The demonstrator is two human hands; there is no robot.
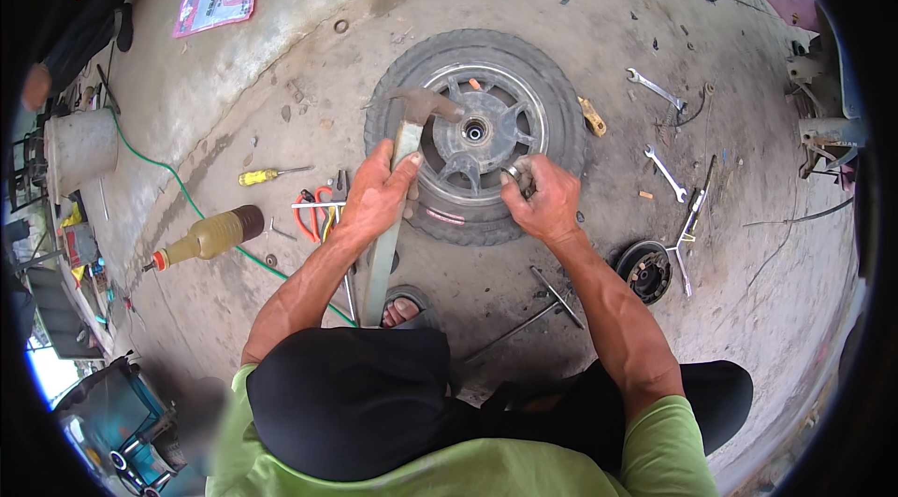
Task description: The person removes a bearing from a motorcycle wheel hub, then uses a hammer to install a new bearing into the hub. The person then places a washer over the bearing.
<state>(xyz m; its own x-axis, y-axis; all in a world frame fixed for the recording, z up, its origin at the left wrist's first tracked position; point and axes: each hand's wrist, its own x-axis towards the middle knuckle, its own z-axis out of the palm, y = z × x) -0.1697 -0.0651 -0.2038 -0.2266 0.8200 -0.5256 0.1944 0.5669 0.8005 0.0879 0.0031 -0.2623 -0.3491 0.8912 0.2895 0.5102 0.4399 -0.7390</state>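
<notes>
A wheel with a black tyre [547,62] and a grey spoked rim lies flat on the ground before me, its hub hole [474,129] facing up. My left hand [379,190] is closed round the pale, squared handle of a hammer [382,263]. The rusty hammer head is over the left part of the rim, beside the hub. Over the near right edge of the wheel, my right hand [545,196] pinches a small shiny metal part [514,173]. The fingers cover most of that part, so its full shape is hidden.
To the left lie a yellow screwdriver [267,176], orange-handled pliers [306,216], a bottle of yellowish liquid [210,233] and a green hose [178,181]. On the right are spanners [664,174], a round brake drum-like part [644,271] and a three-armed wrench [681,259]. Another person's foot [37,86] shows far left.
</notes>
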